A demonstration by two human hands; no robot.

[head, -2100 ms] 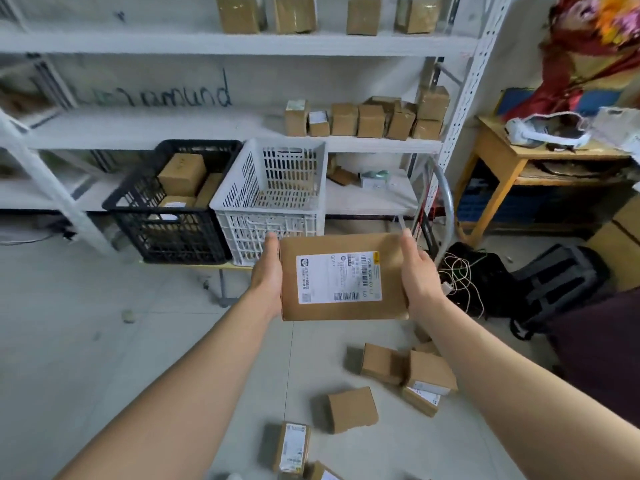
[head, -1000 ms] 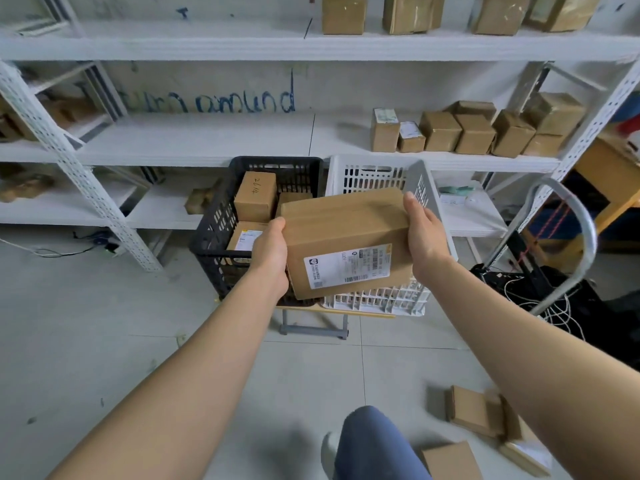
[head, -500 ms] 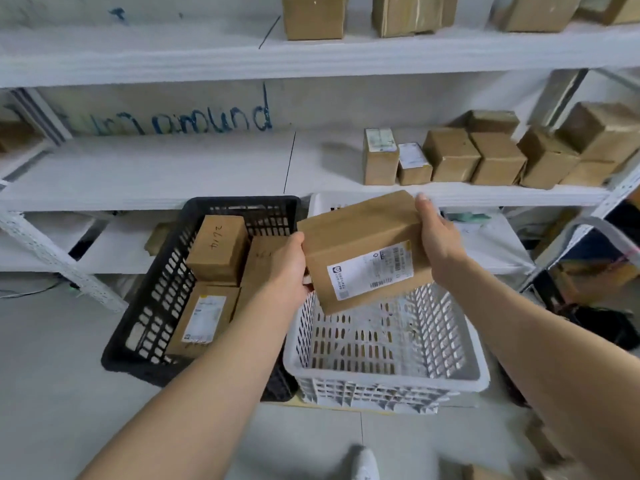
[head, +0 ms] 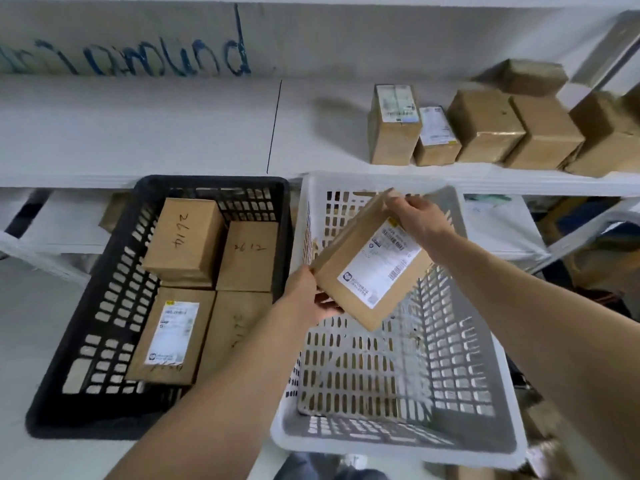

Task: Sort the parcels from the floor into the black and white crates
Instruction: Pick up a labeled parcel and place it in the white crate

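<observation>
Black crate (head: 86, 306), left: four parcels were counted on top, lying flat. A fifth appeared to lie under the rear-left one.

Left hand (head: 308, 296): fingers were curled round the lower left corner of the held parcel (head: 367, 271).

The one held parcel was tilted, label up, above the white crate (head: 398, 448) and not yet resting in it.

Right hand (head: 419, 220): fingers and thumb were clamped on the parcel's upper corner.

Assessment: the step in hand was placement into the white crate. The parcel should be levelled and lowered clear of the lattice walls. It should be set flat in a corner, label up, with both hands releasing only once it rests.

White crate: one; no parcel could be made out inside.

Shelf (head: 173, 133), right end: at least six boxes (head: 485, 126) in a group.
</observation>
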